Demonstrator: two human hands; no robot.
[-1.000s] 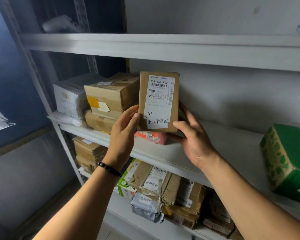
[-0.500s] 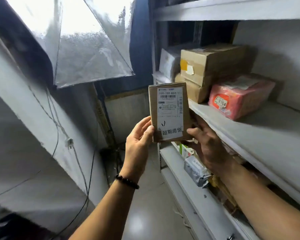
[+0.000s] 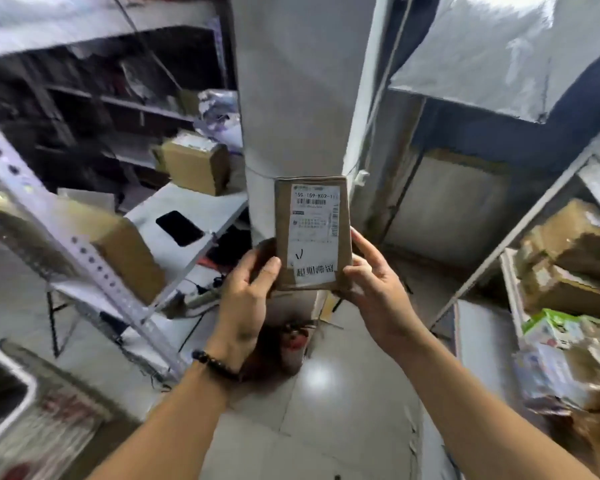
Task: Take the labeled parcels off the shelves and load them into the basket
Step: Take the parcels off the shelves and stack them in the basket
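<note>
Dim indoor room, cool grey cast. Brightest light at upper right, through translucent sheet [image 3: 499, 46]. Round glare spot on glossy floor [image 3: 317, 377]. Back shelves [image 3: 118, 98] at upper left deep in shadow. Parcel [image 3: 312, 233] at centre fairly sharp, label print partly legible. Motion blur toward edges: boxes [image 3: 568, 258] at right smeared. Wide-angle distortion slants perforated upright [image 3: 94, 261] at left.

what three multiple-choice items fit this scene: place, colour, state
1. Where is the phone? A on the floor B on the white table C in a basket
2. What colour is the bracelet? A red B black C white
3. How is the parcel held? A lying on a shelf B under one arm C by both hands
Answers: 1 B, it lies flat on the table; 2 B, dark beads ring the left wrist; 3 C, left hand and right hand grip its lower sides.
</note>
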